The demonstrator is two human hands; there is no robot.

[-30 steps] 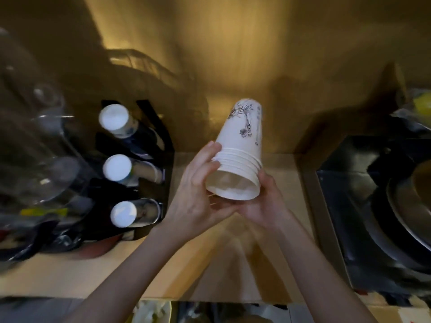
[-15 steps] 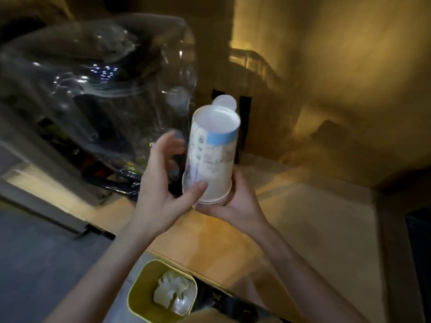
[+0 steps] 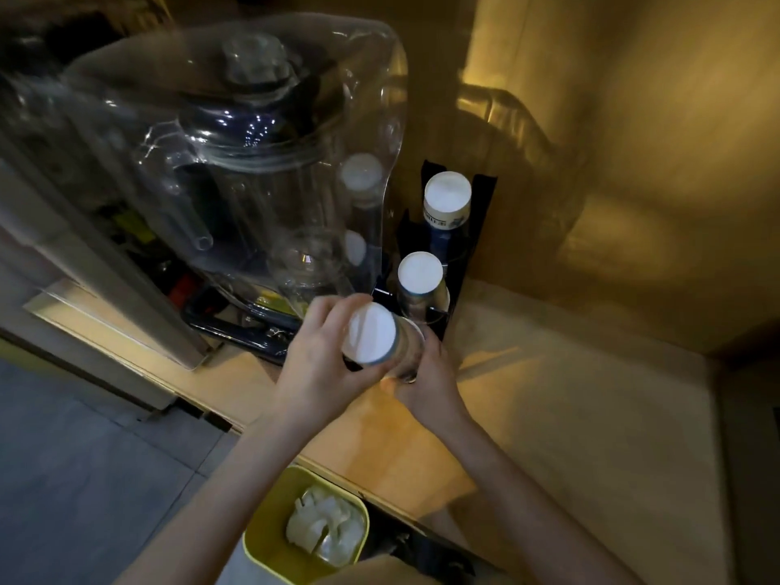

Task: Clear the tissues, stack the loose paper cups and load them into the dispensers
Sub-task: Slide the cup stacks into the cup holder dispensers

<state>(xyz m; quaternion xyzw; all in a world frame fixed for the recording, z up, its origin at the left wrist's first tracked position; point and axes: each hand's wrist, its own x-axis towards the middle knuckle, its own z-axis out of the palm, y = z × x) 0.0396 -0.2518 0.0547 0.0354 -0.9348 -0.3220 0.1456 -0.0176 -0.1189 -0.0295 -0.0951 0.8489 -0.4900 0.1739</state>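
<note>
Left hand and right hand both wrap fingers around inverted stack of white paper cups at black three-tube cup dispenser, nearest tube.

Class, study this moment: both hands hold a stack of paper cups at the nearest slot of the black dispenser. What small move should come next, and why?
Probably press the cup stack further down into the nearest tube of the dispenser. The left hand and right hand both grip it at that slot's mouth, base up, and it appears only partly in. The two slots behind already hold seated stacks.
</note>
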